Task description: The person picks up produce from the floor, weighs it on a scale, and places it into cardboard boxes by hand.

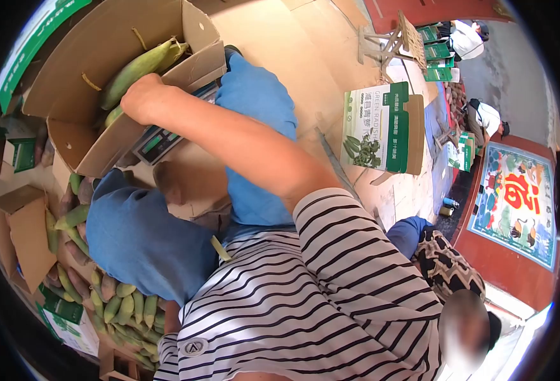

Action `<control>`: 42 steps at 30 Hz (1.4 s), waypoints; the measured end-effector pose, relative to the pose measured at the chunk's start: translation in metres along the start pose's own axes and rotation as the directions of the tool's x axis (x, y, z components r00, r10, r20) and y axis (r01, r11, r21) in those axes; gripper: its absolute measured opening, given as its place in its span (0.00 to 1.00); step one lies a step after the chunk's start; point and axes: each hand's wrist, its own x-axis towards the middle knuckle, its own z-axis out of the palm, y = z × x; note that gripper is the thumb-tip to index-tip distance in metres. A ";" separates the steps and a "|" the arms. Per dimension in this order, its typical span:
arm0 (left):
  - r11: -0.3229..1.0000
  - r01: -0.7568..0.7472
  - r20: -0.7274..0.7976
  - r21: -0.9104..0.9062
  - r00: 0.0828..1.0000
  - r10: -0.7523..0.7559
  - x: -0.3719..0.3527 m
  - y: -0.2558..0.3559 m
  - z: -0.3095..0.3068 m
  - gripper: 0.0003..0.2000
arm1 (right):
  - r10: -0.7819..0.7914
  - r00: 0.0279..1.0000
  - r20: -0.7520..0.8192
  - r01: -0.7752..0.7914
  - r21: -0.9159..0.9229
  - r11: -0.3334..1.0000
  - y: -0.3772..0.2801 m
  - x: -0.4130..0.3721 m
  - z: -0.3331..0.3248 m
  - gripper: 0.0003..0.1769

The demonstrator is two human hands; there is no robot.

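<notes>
My right hand (143, 100) reaches into an open cardboard box (188, 66) at the upper left. Its fingers are curled at a green radish (114, 116) and partly hidden by the radish and the box wall. Another long green radish (139, 68) lies beside it in the box. Under the box sits a scale (156, 145) with a display. My left hand is out of sight; only a bit of that arm (172, 315) shows below my left knee.
A pile of green radishes (126, 311) lies at my left, near small open cartons (29, 225). On my right stands a printed green radish box (381, 127). Behind it are a wooden stool (413, 41) and other people (467, 41). Another person (441, 260) sits close at my right.
</notes>
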 end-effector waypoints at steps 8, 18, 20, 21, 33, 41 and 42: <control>0.995 0.049 -0.029 -0.085 0.998 -0.052 0.004 0.002 0.004 0.18 | -0.083 0.981 -0.174 0.093 0.050 0.994 0.006 0.005 0.015 0.09; 0.758 -0.508 -0.686 -0.409 0.719 0.111 -0.026 0.069 -0.123 0.21 | -0.085 0.992 -0.089 0.091 0.066 0.994 0.005 0.003 0.003 0.10; 0.601 -0.669 -0.769 -0.436 0.624 0.136 -0.061 0.130 -0.204 0.23 | -0.085 0.990 -0.117 0.092 0.062 0.994 0.007 0.007 0.010 0.11; 0.449 -0.789 -0.824 -0.420 0.539 0.174 -0.072 0.153 -0.235 0.24 | -0.090 0.987 -0.134 0.098 0.056 0.994 0.007 0.010 0.013 0.11; 0.329 -0.879 -0.521 0.346 0.112 0.846 -0.107 0.409 -0.333 0.21 | -0.125 0.973 -0.194 0.148 0.107 0.983 0.012 -0.003 0.013 0.11; 0.530 -0.797 -0.729 -0.290 0.543 0.418 -0.059 0.245 -0.273 0.14 | -0.212 0.974 -0.083 0.214 0.021 0.977 0.025 0.004 0.023 0.13; 0.533 -0.752 -0.667 -0.388 0.628 0.400 -0.036 0.206 -0.246 0.15 | -0.233 0.967 -0.108 0.237 0.023 0.971 0.028 0.007 0.023 0.14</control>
